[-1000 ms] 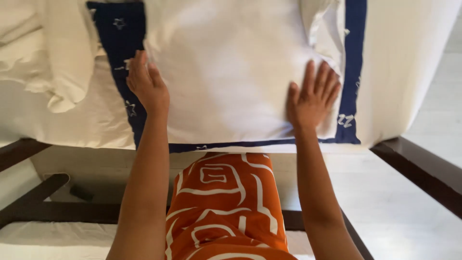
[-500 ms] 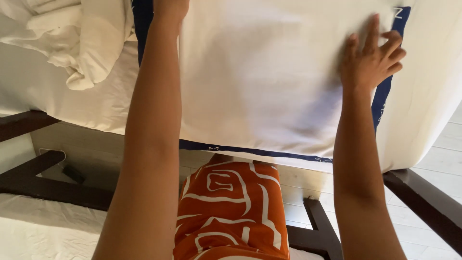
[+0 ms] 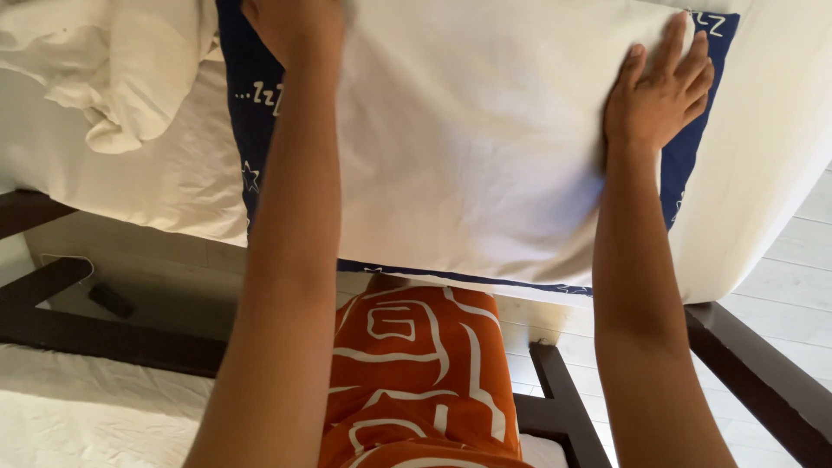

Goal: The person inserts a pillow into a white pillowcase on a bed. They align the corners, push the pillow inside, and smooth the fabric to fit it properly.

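Both palms press flat, fingers spread, gripping nothing: left hand [image 3: 295,26] and right hand [image 3: 659,87] lie on one white pillowcase [image 3: 468,147], smooth cotton, rectangular, spread over one navy blanket [image 3: 251,130] on the mattress [image 3: 763,173]. One crumpled white sheet [image 3: 113,69] sits left. Dark wooden bed frame [image 3: 754,373] below.

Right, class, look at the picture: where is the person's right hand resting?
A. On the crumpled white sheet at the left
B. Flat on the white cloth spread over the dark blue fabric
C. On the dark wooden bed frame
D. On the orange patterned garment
B: the right hand lies with fingers spread on the white cloth, near the edge where the dark blue fabric shows.
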